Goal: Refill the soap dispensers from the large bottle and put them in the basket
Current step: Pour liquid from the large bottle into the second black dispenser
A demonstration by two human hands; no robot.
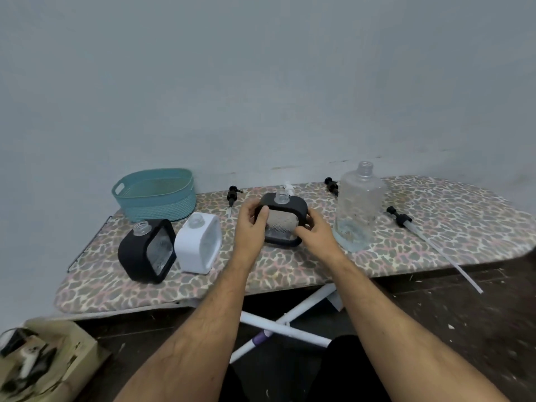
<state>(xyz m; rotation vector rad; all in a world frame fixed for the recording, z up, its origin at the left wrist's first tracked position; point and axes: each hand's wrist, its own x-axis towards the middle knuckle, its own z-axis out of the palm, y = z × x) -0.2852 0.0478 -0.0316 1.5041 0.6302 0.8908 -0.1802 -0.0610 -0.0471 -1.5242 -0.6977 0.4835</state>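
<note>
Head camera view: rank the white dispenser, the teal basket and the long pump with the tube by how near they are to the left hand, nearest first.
From the left hand:
1. White dispenser, just to its left.
2. Teal basket, farther left, at the board's back.
3. Long pump with the tube, far right, beyond the large bottle.

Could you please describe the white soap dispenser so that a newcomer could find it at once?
Look at the leopard-print ironing board, near its left end in front of the teal plastic basket. The white square soap dispenser stands there uncapped beside a black square dispenser; it alone is white.
</note>
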